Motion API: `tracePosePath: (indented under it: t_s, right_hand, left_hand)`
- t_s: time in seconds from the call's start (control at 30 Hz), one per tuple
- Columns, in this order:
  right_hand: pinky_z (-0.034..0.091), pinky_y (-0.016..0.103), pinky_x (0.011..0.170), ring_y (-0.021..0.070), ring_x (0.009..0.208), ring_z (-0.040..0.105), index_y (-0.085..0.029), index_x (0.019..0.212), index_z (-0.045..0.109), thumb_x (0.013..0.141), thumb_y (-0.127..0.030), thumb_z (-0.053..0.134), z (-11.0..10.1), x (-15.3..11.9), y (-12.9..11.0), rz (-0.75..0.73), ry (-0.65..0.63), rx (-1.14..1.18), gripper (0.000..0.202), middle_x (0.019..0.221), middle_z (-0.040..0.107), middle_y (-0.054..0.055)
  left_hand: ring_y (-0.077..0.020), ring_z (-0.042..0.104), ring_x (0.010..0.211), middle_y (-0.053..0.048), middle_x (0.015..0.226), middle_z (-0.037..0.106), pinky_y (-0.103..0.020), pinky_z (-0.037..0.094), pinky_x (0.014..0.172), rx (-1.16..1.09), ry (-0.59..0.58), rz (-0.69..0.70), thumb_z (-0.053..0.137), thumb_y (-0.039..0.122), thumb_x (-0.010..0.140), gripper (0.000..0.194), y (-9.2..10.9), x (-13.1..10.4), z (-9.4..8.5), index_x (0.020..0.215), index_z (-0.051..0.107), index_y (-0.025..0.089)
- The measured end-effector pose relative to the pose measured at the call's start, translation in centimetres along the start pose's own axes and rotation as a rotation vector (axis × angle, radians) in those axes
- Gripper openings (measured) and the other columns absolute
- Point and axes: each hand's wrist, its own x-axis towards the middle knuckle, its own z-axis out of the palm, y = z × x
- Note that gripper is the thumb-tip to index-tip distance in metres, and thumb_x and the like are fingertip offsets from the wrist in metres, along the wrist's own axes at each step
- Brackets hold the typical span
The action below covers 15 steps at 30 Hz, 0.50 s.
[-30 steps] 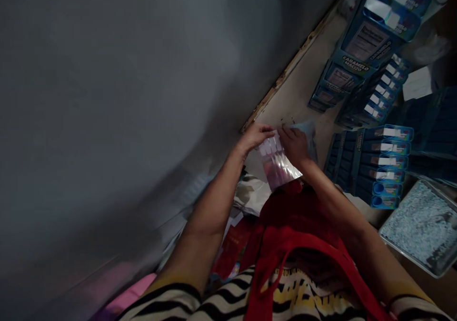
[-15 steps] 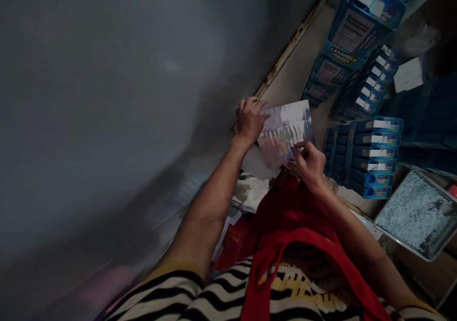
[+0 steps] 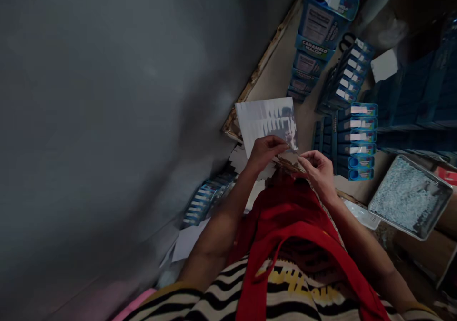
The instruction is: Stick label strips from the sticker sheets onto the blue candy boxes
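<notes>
A shiny sheet with rows of pale label-like strips (image 3: 266, 114) lies at the table's near edge, its lower part hidden by my left hand. My left hand (image 3: 267, 152) is over that lower part, thumb and forefinger pinched together near the sheet's right corner. Close by on the right, my right hand (image 3: 319, 171) has its thumb and forefinger pressed together, the tips a small gap from the left ones. Whatever is in the two pinches is too small and dim to make out.
Blue printed boxes (image 3: 316, 25) are stacked at the back, with more blue boxes (image 3: 359, 137) in a row on the right. A metal tray of pale blue bits (image 3: 402, 197) sits at far right. Scissors (image 3: 346, 41) lie behind the boxes. A grey wall (image 3: 107, 97) fills the left.
My left hand has moved from the sheet's upper left corner down and right, close to my right hand. The sheet now lies lower left in view. The camera has turned a little.
</notes>
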Motion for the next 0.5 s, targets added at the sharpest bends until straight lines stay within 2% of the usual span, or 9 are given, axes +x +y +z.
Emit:
tracePosePath:
  t_s: [0.13,0.2,0.3,0.37,0.5]
  right_hand:
    - [0.044,0.026,0.049,0.0137,0.051,0.053,-0.021,0.084,0.077,0.084,-0.052,0.078,-1.8,-2.1,0.4,-0.038,0.105,-0.131,0.031,0.057,0.06,-0.004]
    - [0.043,0.026,0.053,0.0137,0.053,0.055,-0.021,0.083,0.08,0.088,-0.052,0.075,-3.1,-3.4,0.3,-0.098,0.17,-0.231,0.032,0.059,0.064,-0.002]
    - [0.043,0.026,0.056,0.0136,0.055,0.056,-0.021,0.088,0.082,0.093,-0.051,0.071,-5.9,-5.2,-0.6,-0.171,0.287,-0.322,0.032,0.062,0.068,-0.001]
    - [0.04,0.026,0.053,0.0134,0.053,0.054,-0.022,0.089,0.083,0.093,-0.051,0.073,-8.1,-5.9,-1.5,-0.188,0.382,-0.385,0.031,0.059,0.064,-0.002]
    - [0.034,0.026,0.049,0.0133,0.05,0.052,-0.022,0.085,0.085,0.089,-0.052,0.078,-12.4,-5.1,-3.1,-0.197,0.459,-0.503,0.03,0.054,0.059,-0.003]
  left_hand:
    - [-0.0183,0.067,0.068,-0.005,0.072,0.075,-0.03,0.053,0.068,0.093,-0.028,-0.006,0.095,0.048,0.061,0.036,0.6,-1.7,1.2,0.075,0.079,0.018]
    - [-0.0171,0.064,0.064,-0.003,0.067,0.073,-0.029,0.051,0.064,0.121,-0.037,-0.013,0.093,0.045,0.064,0.03,1.1,-3.3,2.5,0.072,0.08,0.02]
    - [-0.0146,0.057,0.056,-0.001,0.06,0.068,-0.028,0.047,0.056,0.069,-0.051,-0.064,0.092,0.046,0.067,0.028,1.8,-5.7,5.9,0.07,0.08,0.021]
    - [-0.0135,0.055,0.054,-0.002,0.062,0.069,-0.028,0.045,0.054,0.01,-0.071,-0.094,0.091,0.048,0.068,0.029,2.2,-6.8,8.7,0.072,0.08,0.021]
    - [-0.0131,0.057,0.058,-0.004,0.071,0.073,-0.028,0.046,0.056,-0.043,-0.107,-0.075,0.09,0.052,0.071,0.033,2.4,-6.9,13.3,0.074,0.079,0.021]
